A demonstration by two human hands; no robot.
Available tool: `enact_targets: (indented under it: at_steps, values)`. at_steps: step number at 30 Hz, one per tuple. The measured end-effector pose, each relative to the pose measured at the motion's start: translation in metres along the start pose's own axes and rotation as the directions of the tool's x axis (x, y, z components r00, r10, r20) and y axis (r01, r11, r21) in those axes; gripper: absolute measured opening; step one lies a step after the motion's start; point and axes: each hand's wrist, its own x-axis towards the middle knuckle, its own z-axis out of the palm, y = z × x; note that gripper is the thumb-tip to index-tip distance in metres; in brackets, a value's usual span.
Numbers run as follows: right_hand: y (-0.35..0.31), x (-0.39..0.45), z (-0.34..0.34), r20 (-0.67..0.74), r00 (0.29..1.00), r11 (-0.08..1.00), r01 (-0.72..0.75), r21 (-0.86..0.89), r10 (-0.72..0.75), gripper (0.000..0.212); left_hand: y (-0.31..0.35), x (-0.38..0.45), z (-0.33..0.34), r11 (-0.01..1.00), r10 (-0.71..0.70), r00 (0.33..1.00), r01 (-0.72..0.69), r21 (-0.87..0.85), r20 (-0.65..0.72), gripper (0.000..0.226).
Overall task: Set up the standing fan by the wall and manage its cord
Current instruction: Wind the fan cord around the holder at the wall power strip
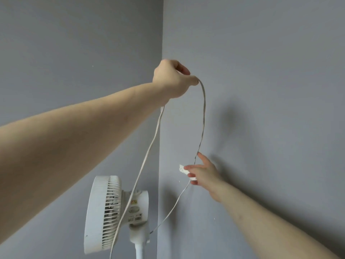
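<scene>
A white standing fan (pixel 115 215) stands low in the view, close to the corner where two grey walls (pixel 261 53) meet. Its round grille faces left, the motor housing with labels on it faces the corner, and the top of its white pole (pixel 139 252) shows at the bottom edge.

The left hand (pixel 173 79) is raised high in front of the corner, closed in a loose fist, pinching the white cord (pixel 203 113) between thumb and fingers. From that grip the cord hangs in two runs. One run drops down and to the left, crossing in front of the fan's motor housing and leaving the view at the bottom. The other run arcs to the right and down toward the right hand (pixel 203 174).

The right hand is lower, reaching toward the right-hand wall. Its fingers are spread, with the thumb and lower fingers holding a small white plug (pixel 183 170), which sits against or very close to the wall; whether it touches cannot be told. The index finger points up beside the thin cord coming down from above. Below this hand another stretch of cord runs down and left to the back of the fan near the neck of the pole.

Both forearms are bare. Shadows of the arms fall on the right-hand wall.
</scene>
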Motion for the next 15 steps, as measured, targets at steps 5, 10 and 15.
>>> enact_targets:
  at_steps: [5, 10, 15]
  values:
    - [-0.025, -0.015, -0.008, 0.019, 1.000, 0.941, -0.010, 0.338, 0.004, 0.045, 0.005, -0.032, -0.001, 0.998, -0.031, 0.969, 0.045, -0.051, 0.245, 0.008]
    - [-0.032, -0.024, -0.028, -0.055, 0.997, 0.888, -0.018, 0.459, 0.049, 0.036, -0.003, -0.079, 0.001, 0.992, -0.051, 0.845, 0.103, -0.068, 0.532, 0.023]
    - [-0.021, -0.034, -0.054, -0.088, 0.988, 0.913, -0.079, 0.400, 0.124, 0.052, -0.051, -0.105, 0.023, 0.977, -0.161, 0.781, 0.214, -0.017, 0.603, 0.017]
